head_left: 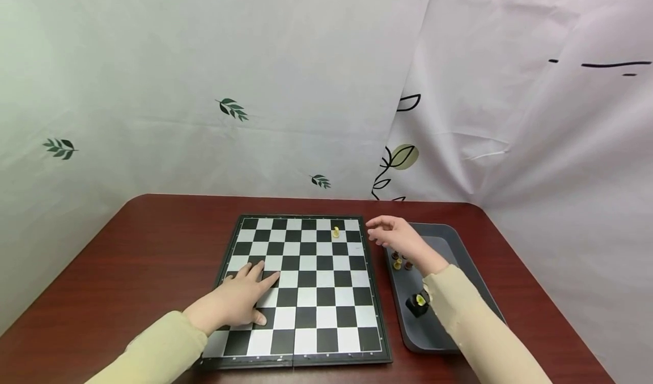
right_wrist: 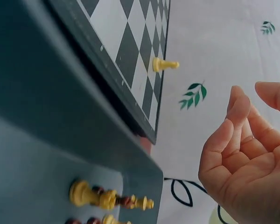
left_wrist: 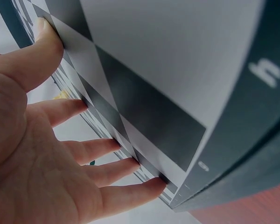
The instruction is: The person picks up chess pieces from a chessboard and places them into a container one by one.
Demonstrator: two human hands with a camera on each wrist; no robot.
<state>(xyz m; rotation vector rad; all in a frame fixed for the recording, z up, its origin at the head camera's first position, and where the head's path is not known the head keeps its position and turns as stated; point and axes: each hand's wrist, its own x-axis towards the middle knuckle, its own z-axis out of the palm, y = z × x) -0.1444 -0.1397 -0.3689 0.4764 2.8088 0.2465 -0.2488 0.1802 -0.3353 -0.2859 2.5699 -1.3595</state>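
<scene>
A black-and-white chessboard point(head_left: 306, 315) lies on the table with one pale yellow chess piece, a pawn by its shape point(head_left: 335, 232), standing near its far right corner. On the board's left half rests my left hand point(head_left: 237, 300), fingers spread; its fingertips press on the squares in the left wrist view point(left_wrist: 42, 154). My right hand point(head_left: 399, 240) hovers between the board's right edge and the grey tray point(head_left: 444, 338). Its fingers are loosely bent with nothing between them, as the right wrist view shows point(right_wrist: 252, 158). Below that hand, yellow and dark brown chess pieces point(right_wrist: 86, 193) stand in the tray.
A small black object with a yellow-green top point(head_left: 418, 303) sits in the tray, partly behind my right forearm. The red-brown table point(head_left: 138, 259) stretches out left of the board. A pale curtain with leaf prints point(head_left: 275, 66) hangs behind the table.
</scene>
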